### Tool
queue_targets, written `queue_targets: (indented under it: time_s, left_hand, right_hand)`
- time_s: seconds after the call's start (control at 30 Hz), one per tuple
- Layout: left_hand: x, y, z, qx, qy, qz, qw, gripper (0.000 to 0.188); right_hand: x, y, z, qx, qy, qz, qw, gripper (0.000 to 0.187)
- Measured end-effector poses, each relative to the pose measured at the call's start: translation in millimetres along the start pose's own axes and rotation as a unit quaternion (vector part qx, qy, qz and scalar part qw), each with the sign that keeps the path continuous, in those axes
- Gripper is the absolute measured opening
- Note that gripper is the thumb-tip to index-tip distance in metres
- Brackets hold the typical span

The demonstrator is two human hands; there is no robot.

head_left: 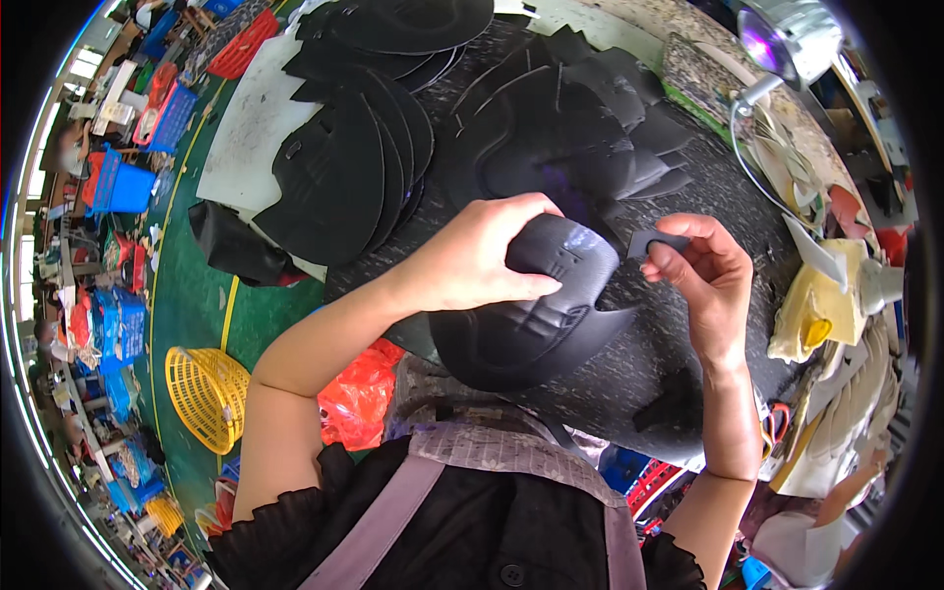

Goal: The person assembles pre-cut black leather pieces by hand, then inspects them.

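Note:
My left hand (470, 258) grips the upper edge of a curved black leather piece (551, 339), thumb on its face and fingers folded behind. The piece looks like a shoe upper, with raised moulded lines, bent over toward me above the dark speckled tabletop (629, 393). Just to its right, my right hand (716, 285) pinches a small flat dark patch (644, 242) between thumb and fingers, apart from the larger piece. Beyond my hands lies a fanned pile of similar black pieces (551, 128), with another stack (339, 167) to the left.
A lamp (801, 44) with a purple glow stands at the far right. Near it are a yellow foam block (801, 320) and pale cut pieces (846, 393). On the left are a yellow basket (206, 398) and a red plastic bag (359, 398). Blue crates (123, 187) stand farther off.

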State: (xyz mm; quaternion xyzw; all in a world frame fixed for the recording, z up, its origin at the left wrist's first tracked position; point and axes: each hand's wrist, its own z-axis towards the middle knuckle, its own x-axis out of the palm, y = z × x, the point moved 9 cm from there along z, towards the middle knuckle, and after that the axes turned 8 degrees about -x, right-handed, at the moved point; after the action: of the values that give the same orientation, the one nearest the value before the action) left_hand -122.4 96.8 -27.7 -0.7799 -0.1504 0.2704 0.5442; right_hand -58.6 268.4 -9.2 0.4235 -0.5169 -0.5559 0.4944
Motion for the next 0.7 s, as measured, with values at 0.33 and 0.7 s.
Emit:
queue_targets:
  time_s: [0.33, 0.7]
  left_hand:
    - [14.5, 7.4, 2.7, 0.043, -0.001, -0.090, 0.995, 0.039]
    - [10.5, 9.6, -3.4, 0.004, -0.011, -0.039, 0.999, 0.037]
  right_hand:
    - [45.4, 9.5, 11.0, -0.066, 0.108, -0.203, 0.971, 0.028]
    - [56.2, 9.0, 12.5, -0.071, 0.174, -0.169, 0.968, 0.020]
